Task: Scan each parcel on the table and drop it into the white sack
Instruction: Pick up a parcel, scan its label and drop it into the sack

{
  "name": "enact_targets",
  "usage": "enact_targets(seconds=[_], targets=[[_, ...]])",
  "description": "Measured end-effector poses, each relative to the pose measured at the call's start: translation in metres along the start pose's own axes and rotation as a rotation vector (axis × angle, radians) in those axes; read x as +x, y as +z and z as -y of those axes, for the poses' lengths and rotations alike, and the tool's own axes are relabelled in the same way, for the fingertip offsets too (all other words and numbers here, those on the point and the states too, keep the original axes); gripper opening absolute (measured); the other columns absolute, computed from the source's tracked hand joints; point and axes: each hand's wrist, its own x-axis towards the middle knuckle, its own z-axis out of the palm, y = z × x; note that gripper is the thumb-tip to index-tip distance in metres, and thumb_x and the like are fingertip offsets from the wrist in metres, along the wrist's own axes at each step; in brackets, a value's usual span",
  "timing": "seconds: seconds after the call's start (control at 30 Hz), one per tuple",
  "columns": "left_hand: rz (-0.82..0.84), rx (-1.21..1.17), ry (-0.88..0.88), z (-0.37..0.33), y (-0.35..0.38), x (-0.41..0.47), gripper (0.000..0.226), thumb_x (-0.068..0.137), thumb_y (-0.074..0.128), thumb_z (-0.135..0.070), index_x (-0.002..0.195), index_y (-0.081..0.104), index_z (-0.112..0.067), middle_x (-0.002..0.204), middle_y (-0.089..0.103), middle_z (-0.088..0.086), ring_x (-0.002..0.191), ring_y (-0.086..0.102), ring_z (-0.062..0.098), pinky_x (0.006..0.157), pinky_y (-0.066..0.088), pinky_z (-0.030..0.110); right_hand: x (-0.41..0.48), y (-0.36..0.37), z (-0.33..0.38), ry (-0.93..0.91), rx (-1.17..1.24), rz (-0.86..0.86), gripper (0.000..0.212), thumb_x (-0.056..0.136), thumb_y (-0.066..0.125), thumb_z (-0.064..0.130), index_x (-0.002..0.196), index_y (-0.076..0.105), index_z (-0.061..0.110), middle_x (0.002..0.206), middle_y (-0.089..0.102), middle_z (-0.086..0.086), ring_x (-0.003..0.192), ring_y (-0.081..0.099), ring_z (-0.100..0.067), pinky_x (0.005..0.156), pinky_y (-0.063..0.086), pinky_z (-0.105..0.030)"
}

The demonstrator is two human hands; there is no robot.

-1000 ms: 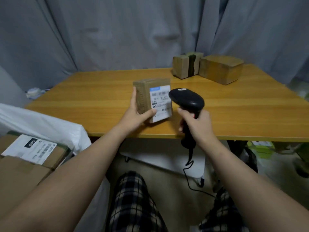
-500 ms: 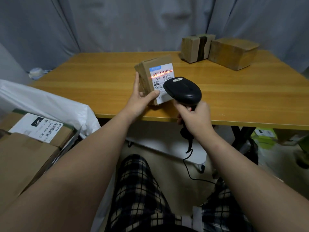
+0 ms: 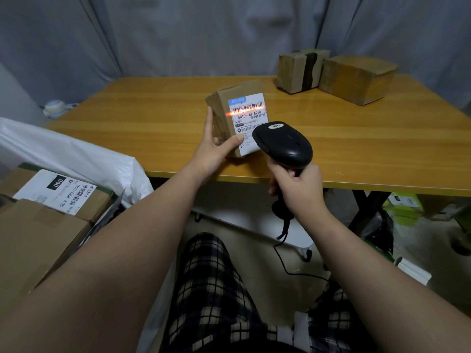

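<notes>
- The parcel, a small brown box, stands tilted over the near part of the tabletop. Its white label faces the camera, and a red scan line crosses the barcode. Whether its base touches the wood I cannot tell.
- The left hand grasps the parcel, with the fingers along its 9 o'clock side and the thumb on the label's lower corner.
- At 4 o'clock from the parcel, the black scanner points at the label. The right hand is clenched round its handle.
- At 1 o'clock, near the far edge, two more parcels sit side by side.
- At 8 o'clock, off the tabletop, the white sack lies open with cardboard boxes inside.
</notes>
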Motion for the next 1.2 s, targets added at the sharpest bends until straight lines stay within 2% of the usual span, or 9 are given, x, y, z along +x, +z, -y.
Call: enact_targets(seconds=[0.07,0.2,0.43,0.57,0.7,0.83,0.97,1.07,1.2], targets=[[-0.002,0.002,-0.002,0.000,0.000,0.000,0.101,0.089,0.067,-0.026,0.151,-0.012,-0.038,0.126,0.062,-0.001,0.112,0.059,0.006,0.075,0.045,0.007,0.000,0.000,0.000,0.001,0.006,-0.001,0.044,0.089,0.067,0.012,0.053,0.042,0.011,0.055,0.048,-0.015,0.042,0.056,-0.017,0.049,0.047,-0.024],[-0.006,0.001,0.001,0.001,0.000,0.001,0.101,0.089,0.067,-0.025,0.151,-0.012,-0.037,0.128,0.061,0.001,0.117,0.059,0.013,0.081,0.046,0.009,0.001,0.000,-0.001,-0.020,0.033,0.009,0.041,0.086,0.068,0.017,0.065,0.050,-0.013,0.055,0.048,-0.022,0.041,0.057,-0.015,0.049,0.047,-0.025],[0.001,0.021,-0.010,0.001,0.000,0.000,0.101,0.089,0.067,-0.026,0.151,-0.013,-0.037,0.130,0.061,0.003,0.115,0.060,0.012,0.076,0.046,0.006,-0.003,-0.003,-0.001,-0.015,0.018,-0.005,0.041,0.089,0.067,0.012,0.062,0.047,-0.012,0.053,0.049,-0.021,0.042,0.058,-0.018,0.052,0.048,-0.029],[0.011,0.051,-0.021,0.000,-0.001,0.000,0.102,0.088,0.068,-0.031,0.150,-0.013,-0.039,0.134,0.057,0.004,0.120,0.056,0.014,0.094,0.037,0.022,-0.006,-0.004,-0.001,-0.010,0.019,-0.009,0.041,0.089,0.067,0.012,0.061,0.047,-0.009,0.059,0.051,-0.034,0.044,0.059,-0.019,0.053,0.048,-0.030],[0.016,0.074,-0.029,-0.001,-0.001,0.000,0.103,0.088,0.068,-0.032,0.150,-0.014,-0.040,0.133,0.058,0.003,0.120,0.056,0.013,0.099,0.035,0.027,-0.008,-0.007,0.000,0.004,-0.007,-0.008,0.036,0.090,0.066,0.012,0.060,0.052,-0.001,0.057,0.052,-0.027,0.045,0.060,-0.018,0.051,0.050,-0.027],[0.017,0.077,-0.023,-0.002,0.000,-0.002,0.102,0.089,0.067,-0.030,0.150,-0.014,-0.040,0.133,0.059,0.002,0.115,0.058,0.009,0.098,0.034,0.026,-0.009,-0.008,0.002,0.018,0.004,-0.014,0.035,0.090,0.066,0.012,0.058,0.053,0.015,0.052,0.054,-0.008,0.045,0.060,-0.018,0.052,0.049,-0.027],[0.012,0.081,-0.015,-0.004,0.000,-0.002,0.101,0.089,0.067,-0.029,0.151,-0.013,-0.039,0.131,0.058,-0.001,0.103,0.058,0.000,0.092,0.039,0.017,-0.009,-0.009,0.003,0.023,0.014,-0.014,0.033,0.090,0.066,0.012,0.060,0.053,0.009,0.054,0.053,-0.014,0.045,0.059,-0.016,0.052,0.049,-0.024],[-0.030,0.067,0.000,-0.006,0.006,-0.006,0.100,0.088,0.068,-0.021,0.152,-0.008,-0.035,0.121,0.063,-0.001,0.097,0.060,-0.003,0.070,0.047,0.003,-0.008,-0.008,0.002,0.027,0.021,0.000,0.033,0.090,0.066,0.013,0.062,0.053,0.002,0.055,0.055,-0.021,0.046,0.060,-0.016,0.054,0.049,-0.023],[-0.192,0.009,0.047,-0.014,0.009,-0.019,0.094,0.087,0.070,-0.015,0.153,0.003,-0.027,0.107,0.065,-0.002,0.086,0.062,-0.007,0.066,0.049,0.005,-0.002,0.000,0.011,0.029,0.044,0.026,0.027,0.089,0.067,0.011,0.064,0.056,0.013,0.046,0.054,0.003,0.046,0.060,-0.017,0.052,0.046,-0.022]])
